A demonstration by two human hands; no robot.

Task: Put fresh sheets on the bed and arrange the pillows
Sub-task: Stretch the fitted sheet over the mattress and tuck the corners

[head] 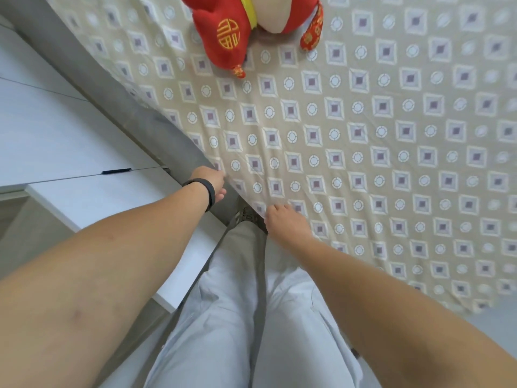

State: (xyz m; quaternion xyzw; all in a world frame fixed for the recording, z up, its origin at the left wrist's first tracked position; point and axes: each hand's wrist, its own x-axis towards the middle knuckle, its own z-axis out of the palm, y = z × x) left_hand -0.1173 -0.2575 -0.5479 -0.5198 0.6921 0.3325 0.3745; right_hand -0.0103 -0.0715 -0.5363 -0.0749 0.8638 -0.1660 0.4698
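1. Sheet (pixel 349 152): beige, square-and-ring print, spread over the bed from centre out to 3 o'clock.
2. Left hand (pixel 211 182): black wristband (pixel 208 191), fingers curled on the sheet's edge.
3. Right hand (pixel 282 219): at 6 o'clock of it, apart, gripping the same edge.
4. Red plush toy (pixel 251 26): on sheet, 12 o'clock.
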